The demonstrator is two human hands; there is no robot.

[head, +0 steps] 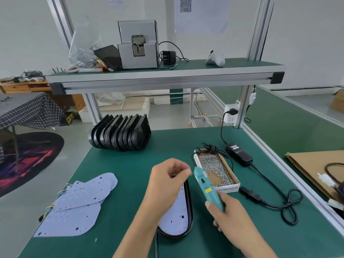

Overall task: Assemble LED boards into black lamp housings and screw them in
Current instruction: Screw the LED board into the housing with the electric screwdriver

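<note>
A: Why is the right hand [226, 211] clamped on the teal screwdriver [206, 187] that way?

B: Its tip is tilted up towards the screw box [216, 169], I'd guess to take a screw. The left hand [165, 181], fingers pinched together, hovers over the housing [189, 211] near the desk's [130, 164] front edge; what it holds, I can't tell.

A: And the board?

B: An LED board [176, 215] lies seated inside the housing, between both hands. Spare boards [78, 205] lie front-left, empty housings [121, 133] stand at the far-left edge.

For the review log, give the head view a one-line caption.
Right hand grips teal screwdriver over LED board in housing; left hand pinches above it.
</note>
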